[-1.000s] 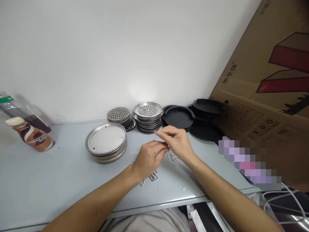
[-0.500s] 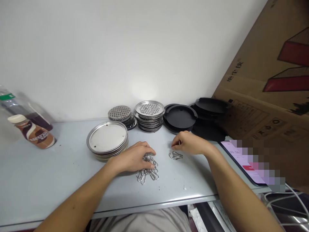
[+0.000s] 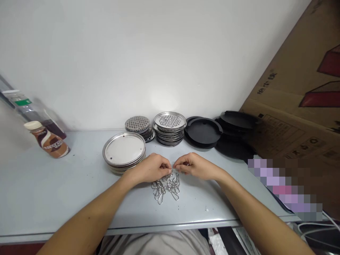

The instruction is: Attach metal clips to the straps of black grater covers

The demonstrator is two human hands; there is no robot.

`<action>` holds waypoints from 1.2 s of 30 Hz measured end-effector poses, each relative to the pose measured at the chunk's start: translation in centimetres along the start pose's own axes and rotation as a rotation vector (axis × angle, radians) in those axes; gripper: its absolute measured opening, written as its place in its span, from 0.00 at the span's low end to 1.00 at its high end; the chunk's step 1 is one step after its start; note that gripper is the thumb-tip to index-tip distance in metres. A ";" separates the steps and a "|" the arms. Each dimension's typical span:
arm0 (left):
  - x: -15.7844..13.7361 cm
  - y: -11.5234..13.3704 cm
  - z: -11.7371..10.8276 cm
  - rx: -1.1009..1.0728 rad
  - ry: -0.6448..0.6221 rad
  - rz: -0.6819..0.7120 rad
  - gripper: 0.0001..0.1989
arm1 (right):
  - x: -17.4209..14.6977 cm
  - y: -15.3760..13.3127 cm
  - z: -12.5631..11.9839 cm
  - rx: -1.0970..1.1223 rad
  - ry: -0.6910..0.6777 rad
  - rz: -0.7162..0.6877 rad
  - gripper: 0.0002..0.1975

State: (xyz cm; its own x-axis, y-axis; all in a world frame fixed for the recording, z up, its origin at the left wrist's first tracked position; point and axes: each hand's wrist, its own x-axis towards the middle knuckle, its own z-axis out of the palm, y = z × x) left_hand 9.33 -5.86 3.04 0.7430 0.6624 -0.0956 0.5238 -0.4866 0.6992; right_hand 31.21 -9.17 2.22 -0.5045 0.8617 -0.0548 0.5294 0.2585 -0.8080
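1. You face a plain white wall point(image 3: 127, 53).
2. A soft glow point(image 3: 166, 97) brightens its lower middle, straight ahead of you.
3. Your grey table point(image 3: 66, 194) runs along the wall.
4. A printed brown carton point(image 3: 289, 118) fills your right side.

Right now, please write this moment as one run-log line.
Left hand: at metal clips, grip unclear | Right hand: beside metal clips, grip unclear | Plate stack: left of metal clips
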 end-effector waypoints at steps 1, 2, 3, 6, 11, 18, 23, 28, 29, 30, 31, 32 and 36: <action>0.0 0.2 -0.1 -0.024 0.007 -0.012 0.12 | 0.0 0.0 0.0 0.043 -0.012 0.015 0.13; 0.0 0.3 -0.1 -0.047 0.013 -0.023 0.12 | 0.0 0.0 -0.1 0.089 -0.026 0.027 0.14; 0.0 0.4 -0.2 -0.066 0.018 -0.032 0.12 | 0.0 0.0 -0.1 0.136 -0.046 0.037 0.14; 0.1 0.3 -0.2 -0.097 0.004 -0.048 0.11 | 0.0 0.1 -0.2 0.258 -0.120 0.049 0.14; 0.3 -0.2 -0.4 -0.211 -0.056 -0.074 0.11 | 0.0 0.2 0.0 0.355 -0.199 0.063 0.13; 0.3 0.3 -0.7 -0.483 0.077 -0.042 0.13 | 0.1 -0.1 0.1 0.465 -0.109 0.060 0.15; 0.5 0.3 -0.5 -0.482 0.250 0.002 0.13 | 0.0 -0.7 -0.6 0.469 0.074 0.110 0.18; 0.6 0.6 -0.1 -0.566 0.300 0.018 0.11 | 0.0 -0.8 -0.4 0.512 0.108 0.141 0.14; 0.6 0.7 0.0 -0.559 0.319 0.051 0.10 | 0.1 -0.9 -0.3 0.539 0.074 0.161 0.14; 0.6 0.9 0.1 -0.540 0.339 0.085 0.10 | 0.1 -0.9 -0.1 0.559 0.051 0.175 0.14; 0.6 1.0 0.1 -0.517 0.357 0.113 0.10 | 0.1 -0.9 0.0 0.568 0.050 0.178 0.14; 0.6 1.1 0.2 -0.503 0.372 0.131 0.09 | 0.1 -0.9 0.0 0.561 0.067 0.169 0.14; 0.6 1.3 0.3 -0.567 0.424 0.135 0.10 | -0.1 -0.7 -0.1 0.431 0.135 0.139 0.12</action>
State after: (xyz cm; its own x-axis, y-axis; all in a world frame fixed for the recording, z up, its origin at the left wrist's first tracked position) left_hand 10.61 -6.23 3.65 0.5003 0.8374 0.2202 0.0561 -0.2851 0.9569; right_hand 30.96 -9.33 2.88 -0.3407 0.9316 -0.1266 0.2396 -0.0442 -0.9699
